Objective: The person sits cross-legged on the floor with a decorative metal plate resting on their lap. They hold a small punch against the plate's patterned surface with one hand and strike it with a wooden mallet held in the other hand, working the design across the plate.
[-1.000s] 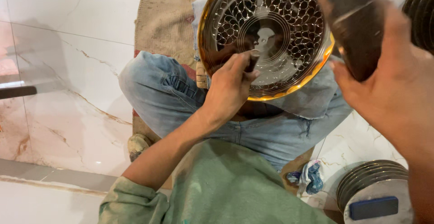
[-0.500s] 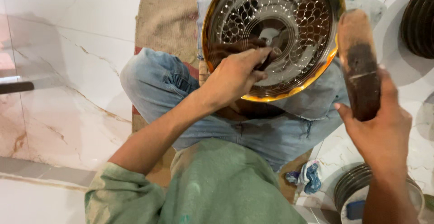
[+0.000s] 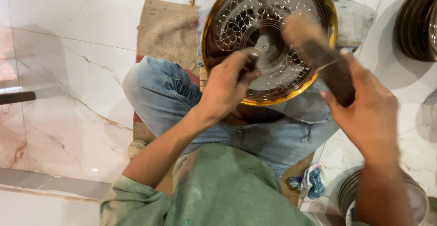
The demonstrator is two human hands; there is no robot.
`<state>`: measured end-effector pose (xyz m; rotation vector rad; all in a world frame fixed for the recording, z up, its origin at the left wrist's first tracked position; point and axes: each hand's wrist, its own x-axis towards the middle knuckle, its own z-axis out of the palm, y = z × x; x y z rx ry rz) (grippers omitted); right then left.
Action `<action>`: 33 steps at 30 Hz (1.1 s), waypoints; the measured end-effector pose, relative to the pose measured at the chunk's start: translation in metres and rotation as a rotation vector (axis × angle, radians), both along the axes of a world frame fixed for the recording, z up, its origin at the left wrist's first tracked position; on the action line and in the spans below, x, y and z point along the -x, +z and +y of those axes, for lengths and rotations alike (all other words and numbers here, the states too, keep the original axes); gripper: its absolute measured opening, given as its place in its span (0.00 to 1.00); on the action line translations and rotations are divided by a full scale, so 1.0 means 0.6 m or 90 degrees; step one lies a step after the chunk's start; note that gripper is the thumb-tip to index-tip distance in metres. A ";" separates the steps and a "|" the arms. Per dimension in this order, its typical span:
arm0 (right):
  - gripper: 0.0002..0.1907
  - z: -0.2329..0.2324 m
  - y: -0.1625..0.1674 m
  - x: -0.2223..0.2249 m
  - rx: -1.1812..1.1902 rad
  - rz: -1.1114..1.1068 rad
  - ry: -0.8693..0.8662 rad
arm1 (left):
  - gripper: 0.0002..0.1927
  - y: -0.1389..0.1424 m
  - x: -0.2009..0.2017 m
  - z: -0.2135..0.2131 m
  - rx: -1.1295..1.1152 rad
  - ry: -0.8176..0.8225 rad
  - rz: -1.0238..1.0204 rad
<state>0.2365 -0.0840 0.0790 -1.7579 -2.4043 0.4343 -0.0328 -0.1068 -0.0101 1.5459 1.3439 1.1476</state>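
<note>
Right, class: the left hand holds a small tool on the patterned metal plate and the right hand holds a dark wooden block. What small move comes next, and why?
Probably a short downward tap. The right hand holds the wooden block raised just beside the left hand, which presses a small tool against the centre of the gold-rimmed plate propped on the lap. The block looks blurred, which suggests a swing.

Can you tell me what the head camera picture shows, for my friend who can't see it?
A seated person's left hand holds a small tool against a round patterned metal plate on their lap, while the right hand grips a dark wooden block.
</note>
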 end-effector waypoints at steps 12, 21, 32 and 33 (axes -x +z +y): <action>0.45 -0.087 -0.126 0.002 -0.133 0.273 -0.168 | 0.27 -0.014 0.015 0.051 0.049 -0.073 -0.015; 0.52 -0.090 -0.100 -0.062 0.030 0.694 -0.202 | 0.29 -0.010 0.009 0.074 0.004 -0.307 0.042; 0.38 -0.020 -0.001 -0.039 -0.033 -0.037 0.001 | 0.26 -0.012 0.006 0.069 -0.013 -0.313 0.054; 0.39 -0.011 0.010 -0.032 -0.020 -0.109 0.032 | 0.27 -0.014 0.004 0.065 -0.014 -0.299 0.065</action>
